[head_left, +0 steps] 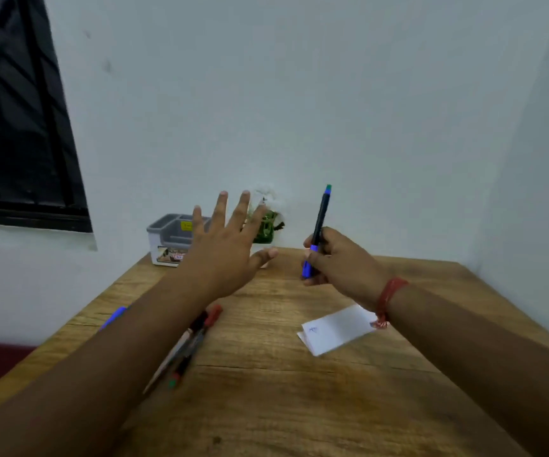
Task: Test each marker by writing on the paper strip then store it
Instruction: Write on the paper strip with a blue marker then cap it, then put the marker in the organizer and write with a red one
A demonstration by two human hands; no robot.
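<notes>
Blue marker (318, 225) upright; marked white paper strip (335, 329) flat on table (266, 390).

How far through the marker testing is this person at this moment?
Early on. The paper strip carries one small blue scribble, so one test looks done. The right hand grips a blue marker, not yet stored; the left hand hovers open. The grey organizer looks empty, and several markers lie on the table untested.

Wooden table (266, 407), white walls (299, 94), dark window (12, 127).
</notes>
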